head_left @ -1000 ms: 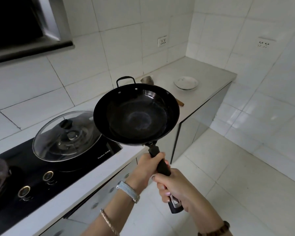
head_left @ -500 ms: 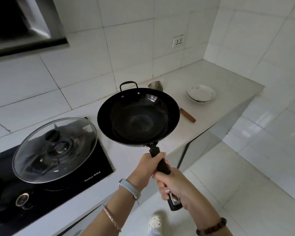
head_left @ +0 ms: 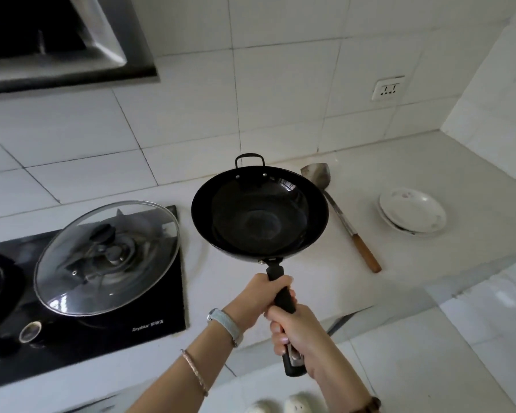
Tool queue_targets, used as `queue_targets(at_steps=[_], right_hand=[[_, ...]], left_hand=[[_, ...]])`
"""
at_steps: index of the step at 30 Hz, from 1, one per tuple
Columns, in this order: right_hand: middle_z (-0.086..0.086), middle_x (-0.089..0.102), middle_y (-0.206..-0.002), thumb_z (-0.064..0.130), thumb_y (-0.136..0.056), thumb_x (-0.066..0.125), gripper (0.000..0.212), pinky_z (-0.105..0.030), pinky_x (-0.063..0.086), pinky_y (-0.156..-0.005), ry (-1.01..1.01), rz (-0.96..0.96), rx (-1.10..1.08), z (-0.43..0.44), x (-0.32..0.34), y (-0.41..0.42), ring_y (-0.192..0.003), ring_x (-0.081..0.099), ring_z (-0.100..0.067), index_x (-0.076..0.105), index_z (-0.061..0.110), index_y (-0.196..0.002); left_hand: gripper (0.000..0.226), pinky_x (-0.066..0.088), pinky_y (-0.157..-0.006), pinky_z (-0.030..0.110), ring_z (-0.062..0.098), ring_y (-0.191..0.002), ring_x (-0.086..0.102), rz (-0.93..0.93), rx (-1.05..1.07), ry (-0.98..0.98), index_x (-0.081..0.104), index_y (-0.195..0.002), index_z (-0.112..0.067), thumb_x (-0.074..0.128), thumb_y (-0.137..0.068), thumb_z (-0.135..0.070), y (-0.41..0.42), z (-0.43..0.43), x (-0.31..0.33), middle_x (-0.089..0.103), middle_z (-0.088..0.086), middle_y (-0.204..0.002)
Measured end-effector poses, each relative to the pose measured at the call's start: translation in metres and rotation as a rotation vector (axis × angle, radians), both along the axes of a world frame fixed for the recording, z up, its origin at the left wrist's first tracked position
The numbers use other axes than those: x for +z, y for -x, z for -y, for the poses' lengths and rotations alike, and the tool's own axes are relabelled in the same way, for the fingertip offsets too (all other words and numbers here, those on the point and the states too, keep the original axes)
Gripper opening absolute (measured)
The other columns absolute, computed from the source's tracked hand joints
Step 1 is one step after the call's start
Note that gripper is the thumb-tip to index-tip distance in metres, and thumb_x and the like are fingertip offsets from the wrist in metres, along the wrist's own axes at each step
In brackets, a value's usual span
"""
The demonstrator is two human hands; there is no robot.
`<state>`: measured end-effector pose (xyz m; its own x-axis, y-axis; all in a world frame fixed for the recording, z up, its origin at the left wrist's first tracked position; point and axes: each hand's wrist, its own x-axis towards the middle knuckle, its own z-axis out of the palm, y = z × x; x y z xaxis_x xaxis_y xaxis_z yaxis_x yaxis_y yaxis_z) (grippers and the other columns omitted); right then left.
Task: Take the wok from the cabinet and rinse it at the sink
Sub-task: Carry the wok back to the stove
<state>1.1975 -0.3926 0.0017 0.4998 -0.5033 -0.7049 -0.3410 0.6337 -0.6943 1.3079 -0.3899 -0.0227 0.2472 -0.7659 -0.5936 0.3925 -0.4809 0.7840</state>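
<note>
Wok (head_left: 259,210) now clear of glass lid (head_left: 108,257), over the countertop (head_left: 429,165)

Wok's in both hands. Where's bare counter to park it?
Bare counter lies between the stove and the spatula, partly hidden under the wok, and in the back corner behind the plates. Crowded: the stove, covered by the glass lid, and the tight strip between spatula and plates.

Arms reach forward, left grip (head_left: 262,296) ahead of right grip (head_left: 300,333), both clenched round the wok handle (head_left: 276,270)
</note>
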Motion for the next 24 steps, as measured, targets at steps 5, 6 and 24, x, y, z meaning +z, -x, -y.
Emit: queue_targets(at_steps=[5, 6, 24], right_hand=[[0.002, 0.037, -0.049, 0.005, -0.082, 0.053, 0.003, -0.023, 0.034, -0.040, -0.003, -0.014, 0.074, 0.038, -0.009, -0.007, -0.039, 0.032, -0.012, 0.050, 0.006, -0.081], [0.002, 0.037, -0.049, 0.005, -0.082, 0.053, 0.003, -0.023, 0.034, -0.040, -0.001, -0.015, 0.093, 0.045, -0.011, -0.009, -0.039, 0.033, -0.012, 0.051, 0.006, -0.080], [0.002, 0.039, -0.047, 0.003, -0.084, 0.052, 0.012, -0.023, 0.033, -0.039, -0.061, -0.031, 0.202, 0.092, -0.035, -0.057, -0.038, 0.032, -0.011, 0.049, 0.008, -0.074]], left_hand=[[0.015, 0.054, -0.061, 0.022, 0.012, -0.056, 0.062, 0.048, 0.058, -0.013, 0.057, -0.082, -0.004, 0.061, -0.090, -0.017, -0.004, 0.028, -0.006, 0.062, 0.003, -0.065], [0.015, 0.054, -0.062, 0.023, 0.012, -0.057, 0.062, 0.047, 0.078, -0.015, 0.057, -0.082, -0.005, 0.061, -0.090, -0.017, -0.005, 0.033, -0.009, 0.063, 0.003, -0.064], [0.015, 0.053, -0.059, 0.019, 0.010, -0.057, 0.063, 0.036, 0.159, -0.059, 0.058, -0.088, -0.003, 0.059, -0.092, -0.017, -0.054, 0.070, -0.035, 0.063, 0.005, -0.071]])
